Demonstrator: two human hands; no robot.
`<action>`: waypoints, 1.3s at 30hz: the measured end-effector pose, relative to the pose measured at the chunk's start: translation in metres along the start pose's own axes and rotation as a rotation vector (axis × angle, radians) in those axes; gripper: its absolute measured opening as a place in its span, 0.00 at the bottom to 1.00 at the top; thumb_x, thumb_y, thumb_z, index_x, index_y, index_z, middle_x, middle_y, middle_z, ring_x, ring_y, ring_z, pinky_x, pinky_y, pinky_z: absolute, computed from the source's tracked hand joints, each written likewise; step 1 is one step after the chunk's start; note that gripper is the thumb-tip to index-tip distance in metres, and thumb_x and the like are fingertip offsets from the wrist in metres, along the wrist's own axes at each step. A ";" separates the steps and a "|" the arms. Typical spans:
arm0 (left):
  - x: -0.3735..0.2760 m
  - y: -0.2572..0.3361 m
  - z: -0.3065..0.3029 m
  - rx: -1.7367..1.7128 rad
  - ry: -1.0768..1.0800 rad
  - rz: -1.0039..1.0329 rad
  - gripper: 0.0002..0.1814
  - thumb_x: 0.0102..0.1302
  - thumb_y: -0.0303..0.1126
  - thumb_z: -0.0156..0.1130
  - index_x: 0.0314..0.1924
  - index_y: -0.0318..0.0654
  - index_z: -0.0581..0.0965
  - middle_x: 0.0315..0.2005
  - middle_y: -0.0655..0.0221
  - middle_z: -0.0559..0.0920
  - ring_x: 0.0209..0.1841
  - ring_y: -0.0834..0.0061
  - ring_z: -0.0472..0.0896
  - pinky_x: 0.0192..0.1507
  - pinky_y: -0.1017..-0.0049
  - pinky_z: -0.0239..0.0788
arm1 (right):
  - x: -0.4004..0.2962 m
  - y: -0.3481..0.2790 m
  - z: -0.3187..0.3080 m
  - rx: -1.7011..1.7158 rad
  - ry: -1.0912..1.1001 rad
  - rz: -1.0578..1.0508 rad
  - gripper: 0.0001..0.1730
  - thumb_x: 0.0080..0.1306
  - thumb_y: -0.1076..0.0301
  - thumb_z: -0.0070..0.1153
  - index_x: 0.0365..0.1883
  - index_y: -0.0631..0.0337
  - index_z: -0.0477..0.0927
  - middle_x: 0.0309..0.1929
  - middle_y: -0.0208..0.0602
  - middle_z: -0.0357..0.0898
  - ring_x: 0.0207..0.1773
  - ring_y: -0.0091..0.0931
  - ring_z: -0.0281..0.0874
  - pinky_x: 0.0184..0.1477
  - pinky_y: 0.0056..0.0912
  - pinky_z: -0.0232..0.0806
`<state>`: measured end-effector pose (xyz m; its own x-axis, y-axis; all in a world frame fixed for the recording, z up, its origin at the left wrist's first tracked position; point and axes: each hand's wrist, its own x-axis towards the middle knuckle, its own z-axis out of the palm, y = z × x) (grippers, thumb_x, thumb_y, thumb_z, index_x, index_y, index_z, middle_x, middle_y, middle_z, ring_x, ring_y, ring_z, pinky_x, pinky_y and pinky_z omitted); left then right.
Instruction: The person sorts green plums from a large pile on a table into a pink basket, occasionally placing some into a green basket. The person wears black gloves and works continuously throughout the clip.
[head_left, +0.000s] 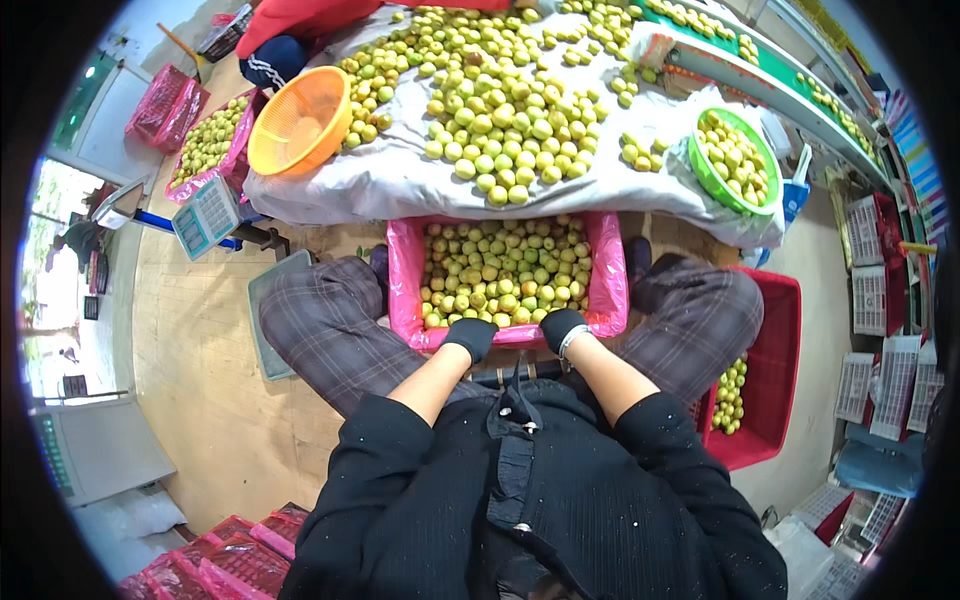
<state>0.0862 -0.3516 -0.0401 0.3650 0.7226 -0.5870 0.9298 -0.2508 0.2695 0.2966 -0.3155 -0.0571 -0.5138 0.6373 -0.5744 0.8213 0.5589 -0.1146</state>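
Observation:
Between my knees stands a crate with a pink plastic liner (609, 274), filled with green-yellow fruits (510, 259) that look like jujubes. My left hand (471, 337), in a black glove, grips the near rim left of its middle. On the same rim, to the right, my right hand (562, 330) is also gloved and wears a bracelet at the wrist. The fingers of both hands reach over the rim beside the nearest fruits and are partly hidden.
A cloth-covered table (360, 187) ahead bears loose fruits, an orange basket (300, 124) and a green basket (731, 161). A scale (206, 217) stands left, a red crate (765, 375) right. A person in a red sleeve (307, 22) is at the far left.

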 end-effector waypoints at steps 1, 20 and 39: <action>-0.006 0.007 -0.004 0.030 -0.049 -0.017 0.15 0.61 0.35 0.48 0.44 0.46 0.79 0.41 0.59 0.82 0.44 0.59 0.81 0.46 0.62 0.71 | -0.008 -0.006 -0.013 -0.009 -0.079 -0.019 0.11 0.55 0.67 0.51 0.33 0.54 0.84 0.37 0.41 0.83 0.40 0.38 0.82 0.42 0.40 0.73; 0.073 -0.033 -0.002 0.260 0.174 0.508 0.30 0.55 0.43 0.59 0.60 0.72 0.68 0.65 0.65 0.63 0.67 0.58 0.59 0.69 0.50 0.38 | -0.055 0.003 -0.058 0.600 0.025 -0.134 0.32 0.52 0.54 0.63 0.54 0.59 0.74 0.45 0.46 0.80 0.46 0.42 0.78 0.49 0.39 0.69; 0.088 -0.164 0.017 -0.019 0.591 -0.101 0.24 0.67 0.34 0.43 0.63 0.59 0.66 0.65 0.50 0.61 0.67 0.51 0.58 0.66 0.61 0.52 | 0.060 0.025 0.030 0.093 0.140 -0.046 0.34 0.57 0.51 0.54 0.64 0.42 0.65 0.69 0.37 0.57 0.71 0.39 0.52 0.68 0.54 0.44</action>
<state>-0.0335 -0.2576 -0.1488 0.1820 0.9793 -0.0880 0.9554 -0.1550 0.2514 0.2943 -0.2794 -0.1187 -0.5759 0.6834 -0.4487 0.8120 0.5420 -0.2166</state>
